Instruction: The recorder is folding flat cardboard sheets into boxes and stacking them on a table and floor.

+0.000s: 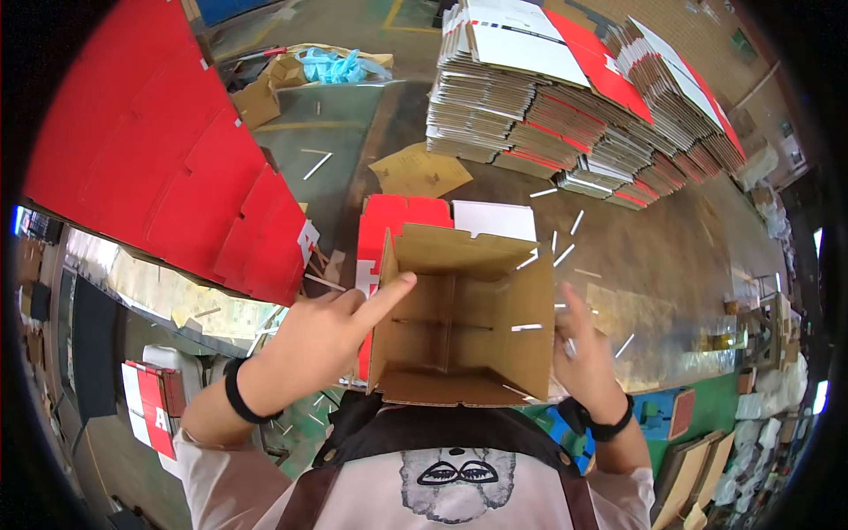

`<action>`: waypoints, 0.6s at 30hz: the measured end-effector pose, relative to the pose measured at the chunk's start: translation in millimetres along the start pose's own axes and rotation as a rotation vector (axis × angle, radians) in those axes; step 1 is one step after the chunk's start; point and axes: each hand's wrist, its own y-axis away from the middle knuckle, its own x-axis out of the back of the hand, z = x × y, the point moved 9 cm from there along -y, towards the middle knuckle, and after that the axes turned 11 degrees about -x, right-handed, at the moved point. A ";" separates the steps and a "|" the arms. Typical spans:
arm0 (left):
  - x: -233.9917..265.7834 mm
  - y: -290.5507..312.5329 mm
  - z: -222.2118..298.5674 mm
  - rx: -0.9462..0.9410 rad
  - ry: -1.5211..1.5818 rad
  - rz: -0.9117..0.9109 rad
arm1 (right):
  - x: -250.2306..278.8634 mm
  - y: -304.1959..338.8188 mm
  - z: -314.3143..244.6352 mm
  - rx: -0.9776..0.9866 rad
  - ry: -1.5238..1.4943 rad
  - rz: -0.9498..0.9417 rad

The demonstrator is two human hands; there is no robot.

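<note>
An open cardboard box [450, 380] stands in front of my body, its brown inside facing up. My left hand [340, 331] is at its left wall, the index finger stretched out across the upper edge and the other fingers bent outside. Beyond the right wall is my right hand [585, 358], index finger raised and slightly blurred, with nothing seen in it. Whether that hand touches the box is hard to tell. Behind the box lie a red panel [402, 212] and a white panel [495, 219]. A small white strip [526, 328] shows against the box's right inner wall.
A tall stack of flattened cartons [495, 110] stands at the far right of the table [654, 256]. Large red cartons [159, 168] rise at the left. White scraps [565, 255] and a loose cardboard piece [420, 170] litter the surface. Blue plastic [336, 66] lies beyond.
</note>
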 end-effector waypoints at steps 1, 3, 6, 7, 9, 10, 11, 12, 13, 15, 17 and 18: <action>3.7 4.6 2.1 0.001 -0.006 -0.006 | 6.8 1.2 2.6 0.002 -0.008 -0.001; -1.8 31.5 -26.5 0.361 0.075 -0.152 | 31.8 17.8 -30.0 0.355 0.386 0.141; -34.8 65.0 -37.7 0.374 -0.069 -0.339 | 29.2 38.6 -92.2 0.416 0.440 -0.113; -42.4 70.4 -38.8 0.271 -0.214 -0.374 | 7.4 43.7 -107.9 0.504 0.499 -0.269; -42.4 67.0 -43.5 0.204 -0.150 -0.371 | -30.4 44.0 -113.4 0.711 0.531 -0.347; -17.0 57.9 -34.6 0.140 -0.052 -0.251 | -43.8 38.4 -109.0 0.628 0.671 -0.478; 17.8 49.4 -23.2 0.058 0.036 -0.122 | -44.8 32.7 -103.2 0.535 0.822 -0.587; 61.2 47.7 -18.6 0.058 0.093 0.021 | -18.8 23.1 -118.4 0.582 0.708 -0.446; 103.6 48.1 -7.8 0.043 0.150 0.171 | 14.8 14.7 -137.1 0.638 0.592 -0.313; 185.0 91.1 -19.3 0.242 0.226 0.664 | 83.8 6.4 -181.6 0.555 0.258 -0.250; 268.5 144.8 -15.7 0.142 -0.187 1.064 | 158.4 29.8 -227.7 0.618 -0.101 0.017; 302.9 164.9 -20.5 0.187 -0.121 1.284 | 187.8 10.5 -235.0 0.668 -0.301 0.127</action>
